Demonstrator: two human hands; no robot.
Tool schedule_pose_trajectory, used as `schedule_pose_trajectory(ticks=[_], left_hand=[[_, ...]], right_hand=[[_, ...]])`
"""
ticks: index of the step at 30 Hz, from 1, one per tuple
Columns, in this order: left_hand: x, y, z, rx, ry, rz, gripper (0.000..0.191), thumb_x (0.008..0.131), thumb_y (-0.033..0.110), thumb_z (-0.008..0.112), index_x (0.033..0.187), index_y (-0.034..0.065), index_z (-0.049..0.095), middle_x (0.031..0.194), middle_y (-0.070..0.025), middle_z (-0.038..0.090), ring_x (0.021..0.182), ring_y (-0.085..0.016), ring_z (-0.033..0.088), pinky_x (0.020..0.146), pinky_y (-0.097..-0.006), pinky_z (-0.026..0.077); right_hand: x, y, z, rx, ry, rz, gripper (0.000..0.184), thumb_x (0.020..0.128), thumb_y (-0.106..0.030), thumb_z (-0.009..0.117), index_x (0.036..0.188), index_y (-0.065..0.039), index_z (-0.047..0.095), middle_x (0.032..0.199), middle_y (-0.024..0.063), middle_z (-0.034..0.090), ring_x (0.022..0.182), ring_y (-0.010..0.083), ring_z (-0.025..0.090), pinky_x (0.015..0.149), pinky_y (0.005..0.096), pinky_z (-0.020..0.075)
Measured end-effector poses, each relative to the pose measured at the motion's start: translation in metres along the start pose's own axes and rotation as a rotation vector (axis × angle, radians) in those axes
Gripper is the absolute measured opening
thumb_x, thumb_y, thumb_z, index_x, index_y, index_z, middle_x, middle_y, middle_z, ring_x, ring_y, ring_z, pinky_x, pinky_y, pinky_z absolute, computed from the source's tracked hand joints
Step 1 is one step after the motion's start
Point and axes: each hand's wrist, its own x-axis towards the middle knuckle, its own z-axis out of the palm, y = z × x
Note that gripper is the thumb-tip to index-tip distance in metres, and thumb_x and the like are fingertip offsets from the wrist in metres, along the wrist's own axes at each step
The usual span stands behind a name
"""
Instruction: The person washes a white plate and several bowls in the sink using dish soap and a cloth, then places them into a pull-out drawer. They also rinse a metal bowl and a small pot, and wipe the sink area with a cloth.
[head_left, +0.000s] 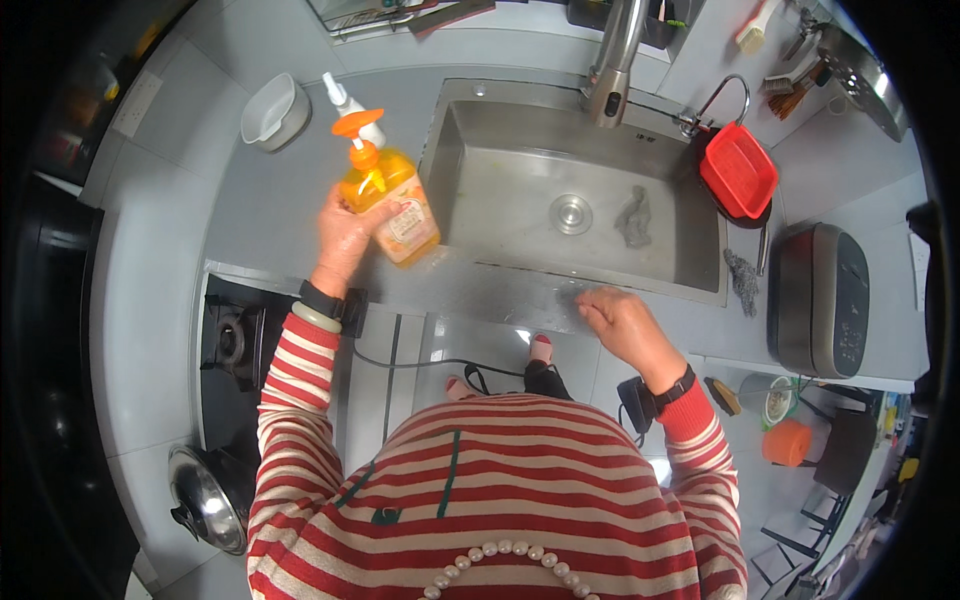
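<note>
My left hand (346, 232) grips a pump bottle (394, 202) of orange-yellow liquid, with an orange pump head and a printed label. The bottle is tilted over the counter at the sink's left front corner. Just behind it stands a white pump bottle (367, 124), partly hidden. My right hand (626, 322) is over the counter's front edge, its fingers curled together; nothing plainly shows in them. Below them the counter (495, 289) looks wet. Beyond lies a stainless steel sink (517, 169) with a grey cloth or scouring mesh (635, 217) right of its drain (571, 214).
A faucet (611, 90) rises behind the sink. A red plastic basket (739, 169) sits at its right corner, near a grey scouring mesh (741, 281) and a countertop appliance (817, 300). At left are a white basin (277, 112), a gas burner (230, 337) and a lidded pan (210, 499).
</note>
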Motion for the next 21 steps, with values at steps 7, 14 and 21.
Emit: schedule_pose_trajectory(ticks=[7,14,21], left_hand=[[0.013,-0.012,0.115,0.036,-0.141,0.056,0.06,0.067,0.019,0.086,0.112,-0.0008,0.052,0.105,-0.0098,0.064,0.095,-0.018,0.063,0.085,-0.0316,0.051],[0.023,-0.027,0.186,0.473,-0.237,-0.05,0.061,0.067,0.023,0.085,0.112,-0.0011,0.051,0.101,-0.012,0.065,0.094,-0.019,0.064,0.085,-0.0309,0.05],[0.036,-0.053,0.215,0.545,-0.295,-0.109,0.068,0.063,0.03,0.086,0.112,-0.0021,0.052,0.103,-0.0175,0.066,0.097,-0.03,0.065,0.083,-0.0351,0.051]], right_hand=[[0.07,0.053,-0.015,0.199,-0.037,0.024,0.042,0.085,-0.012,0.059,0.125,0.0,0.05,0.113,0.0222,0.057,0.089,0.0345,0.062,0.078,0.04,0.049],[0.138,0.101,0.013,0.232,-0.053,-0.016,0.075,0.082,-0.01,0.063,0.145,-0.006,0.024,0.135,0.0208,0.046,0.097,0.0225,0.061,0.085,0.0328,0.0489],[0.169,0.118,0.02,0.601,-0.214,0.112,0.084,0.08,-0.008,0.064,0.147,-0.005,0.014,0.134,0.0179,0.046,0.113,0.023,0.054,0.089,0.0319,0.0489]])
